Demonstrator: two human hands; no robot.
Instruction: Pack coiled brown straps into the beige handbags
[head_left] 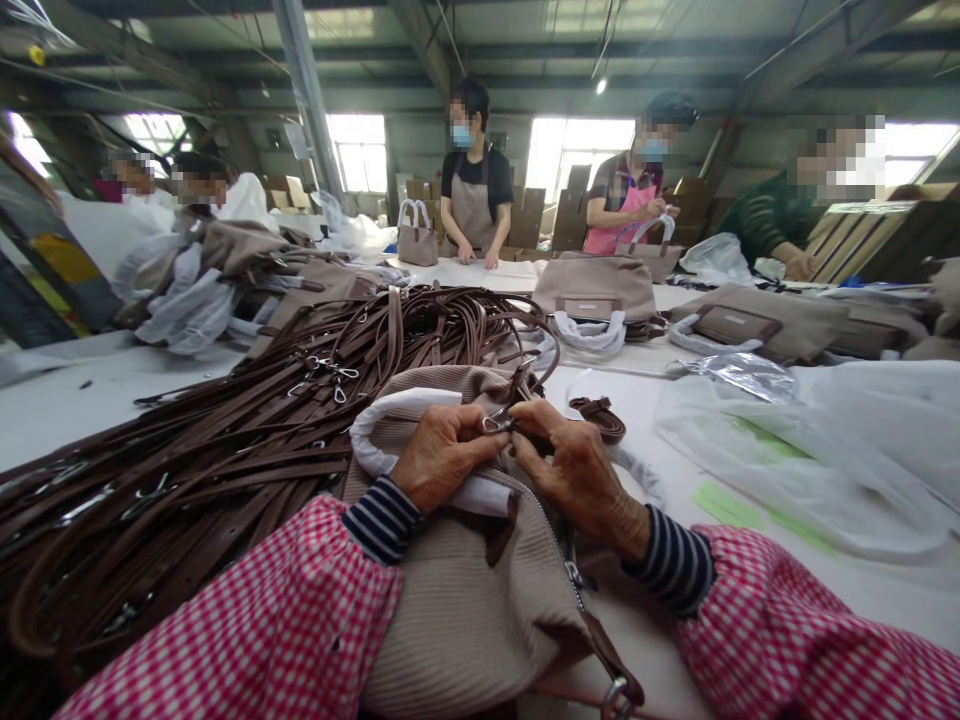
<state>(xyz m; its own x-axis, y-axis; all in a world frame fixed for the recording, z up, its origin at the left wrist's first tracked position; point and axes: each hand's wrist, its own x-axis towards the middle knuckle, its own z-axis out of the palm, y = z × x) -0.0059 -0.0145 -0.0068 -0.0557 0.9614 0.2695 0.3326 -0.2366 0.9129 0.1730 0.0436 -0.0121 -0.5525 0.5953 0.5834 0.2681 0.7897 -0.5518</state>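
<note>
A taupe ribbed handbag point(465, 610) lies in front of me, its long zipper point(551, 525) running along the top. Its handles are wrapped in white padding point(375, 430). At the bag's far end, my left hand point(439, 460) pinches a small silver metal clasp point(493, 423) between thumb and fingers. Close against it, my right hand point(581, 475) is closed on the bag's brown end tab; the fingers partly hide this piece. A brown tab with a metal ring point(616, 695) hangs at the near end of the bag.
A large heap of brown straps with silver hooks point(300, 420) spreads to my left. One coiled strap point(602, 418) lies at right, near clear plastic bags point(795, 450). More taupe handbags point(596, 290) stand across the table. Several co-workers, including a person in an apron point(476, 195), are beyond.
</note>
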